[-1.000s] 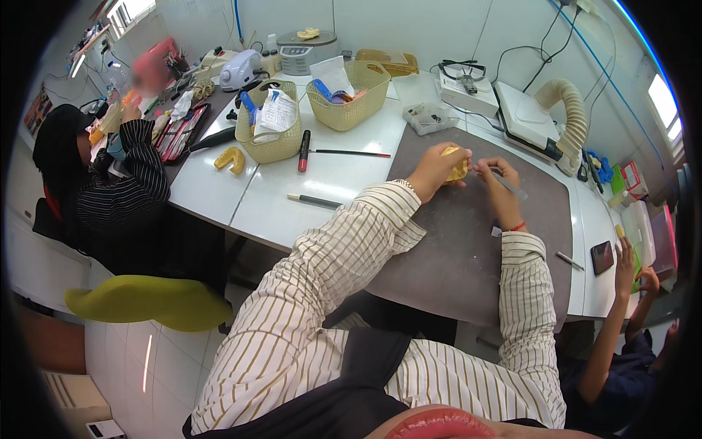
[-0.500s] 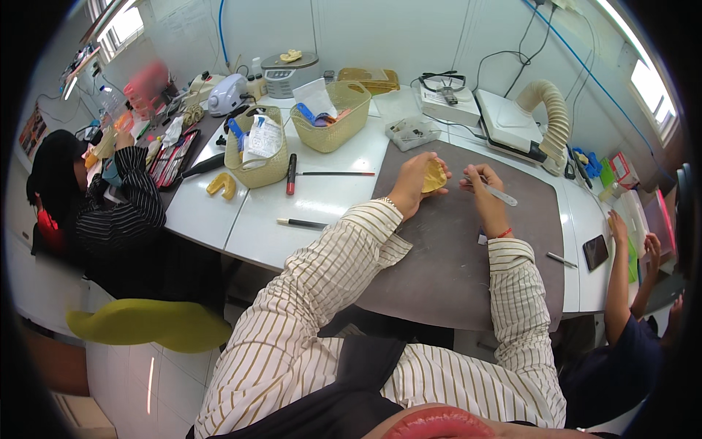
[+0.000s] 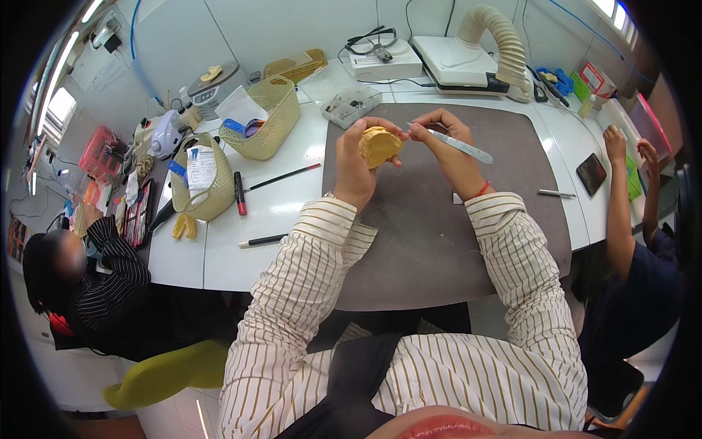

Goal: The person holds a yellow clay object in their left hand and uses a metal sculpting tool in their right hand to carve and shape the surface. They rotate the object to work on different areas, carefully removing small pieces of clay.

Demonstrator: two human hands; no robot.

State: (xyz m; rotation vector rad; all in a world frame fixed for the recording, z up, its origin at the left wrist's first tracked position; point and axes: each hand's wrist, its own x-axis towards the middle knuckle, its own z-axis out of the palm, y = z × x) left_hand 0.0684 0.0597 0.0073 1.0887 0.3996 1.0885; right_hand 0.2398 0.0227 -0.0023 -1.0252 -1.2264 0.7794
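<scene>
My left hand [image 3: 354, 162] is wrapped round a yellow plaster dental cast [image 3: 382, 148], fingers behind it and its broad face turned toward me. Above the dark mat, my right hand [image 3: 450, 146] pinches a flat, silvery scalpel [image 3: 468, 148]. Its handle slants out past the fingers to the right. The tip points at the cast's right edge, near my left fingertips; whether it touches cannot be made out. A second yellow cast [image 3: 184, 227], horseshoe-shaped, lies on the white table to the left.
The brown-grey mat [image 3: 431, 249] lies beneath my hands. To its left are two woven baskets [image 3: 272, 139], a red-and-black marker [image 3: 240, 194] and brushes [image 3: 263, 240]. A clear box [image 3: 351, 106] stands behind; a phone [image 3: 591, 174] and metal rod [image 3: 557, 194] lie right. People sit on both sides.
The view has swung, so the table sits differently in it. My right hand has come closer to the cast, scalpel still in its grip. The cast's face shows more fully.
</scene>
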